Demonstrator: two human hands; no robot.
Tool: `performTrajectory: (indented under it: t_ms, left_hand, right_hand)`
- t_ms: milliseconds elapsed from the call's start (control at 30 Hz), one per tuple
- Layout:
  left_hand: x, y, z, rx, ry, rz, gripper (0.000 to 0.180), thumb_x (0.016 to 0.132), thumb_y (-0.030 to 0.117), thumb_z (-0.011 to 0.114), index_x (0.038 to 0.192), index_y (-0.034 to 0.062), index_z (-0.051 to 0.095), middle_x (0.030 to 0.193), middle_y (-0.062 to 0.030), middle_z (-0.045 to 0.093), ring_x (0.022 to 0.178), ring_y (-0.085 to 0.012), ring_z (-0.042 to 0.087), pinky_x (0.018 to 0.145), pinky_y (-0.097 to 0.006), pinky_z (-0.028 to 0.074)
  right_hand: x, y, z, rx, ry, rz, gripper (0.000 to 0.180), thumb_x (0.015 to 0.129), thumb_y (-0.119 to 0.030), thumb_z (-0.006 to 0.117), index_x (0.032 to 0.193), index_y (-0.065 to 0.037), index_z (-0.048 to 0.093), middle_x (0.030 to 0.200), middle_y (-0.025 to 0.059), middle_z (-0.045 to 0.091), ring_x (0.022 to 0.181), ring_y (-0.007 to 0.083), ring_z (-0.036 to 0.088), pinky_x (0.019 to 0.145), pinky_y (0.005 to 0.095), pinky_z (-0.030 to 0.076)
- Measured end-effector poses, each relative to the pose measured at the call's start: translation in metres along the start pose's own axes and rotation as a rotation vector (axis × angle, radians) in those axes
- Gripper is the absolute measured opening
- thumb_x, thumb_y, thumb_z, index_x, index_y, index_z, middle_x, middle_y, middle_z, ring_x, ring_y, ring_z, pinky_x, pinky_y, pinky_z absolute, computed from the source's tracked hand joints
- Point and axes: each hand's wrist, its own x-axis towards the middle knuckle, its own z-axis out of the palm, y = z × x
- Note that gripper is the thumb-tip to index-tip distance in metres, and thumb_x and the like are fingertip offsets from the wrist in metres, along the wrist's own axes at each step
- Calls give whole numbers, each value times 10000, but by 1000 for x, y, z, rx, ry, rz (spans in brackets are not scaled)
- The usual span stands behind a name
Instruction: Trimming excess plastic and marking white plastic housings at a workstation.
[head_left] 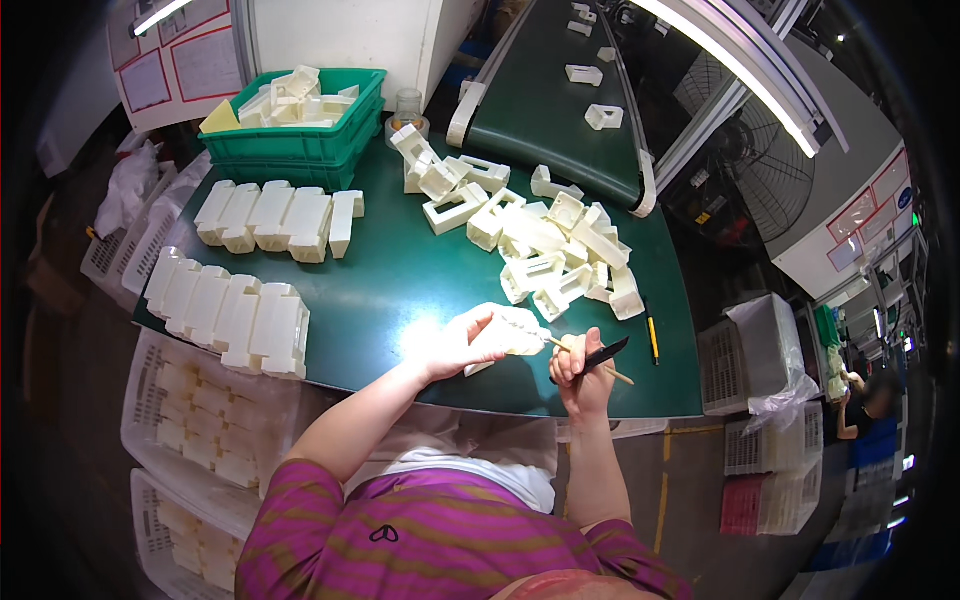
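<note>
Head view: your left hand (455, 345) grips the cream plastic part (510, 332) at the tabletop's (400, 270) near edge (long axis left-right); your right hand (580, 365), just right of it, clenches a dark blade (605, 355).

Dark green table (400, 270): plain matte top, no pattern.

On it, cream-white moulded plastic frame parts (560, 250) heaped toward its right side; more of the same cream-white in neat rows (235, 310) along its left side.

Bright green plastic crate (300, 140) at the table's far left corner, cream pieces and one pale yellow piece inside.

Left hand (455, 345) at the table's near edge on a cream-white part (515, 330). Right hand (580, 370) beside it grips a black-bladed tool (600, 357) and a tan wooden stick (612, 374).

Yellow-and-black pen (652, 337) by the table's right edge.

Dark green conveyor belt (550, 110) beyond the table.

Shirt (440, 540) below the table's near edge: magenta-purple with olive-brown horizontal stripes.
</note>
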Motion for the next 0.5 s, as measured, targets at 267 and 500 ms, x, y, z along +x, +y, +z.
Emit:
performTrajectory:
  t_ms: [267,500]
  left_hand:
    - [3,5,-1,62,35,43,604,725,217,728,1220,38,431,1169,-59,509,1115,-154,451,962,-305,328]
    - [3,9,2,80,29,60,575,739,175,715,1216,50,419,1173,-51,493,1109,-153,450,967,-310,326]
  right_hand:
    - [5,-12,-1,-7,-115,13,507,969,-340,298,539,-89,391,474,30,353,395,108,308,391,235,252]
    - [8,-1,4,-173,154,-52,453,955,-334,376,596,-62,428,527,23,418,422,85,349,396,215,258]
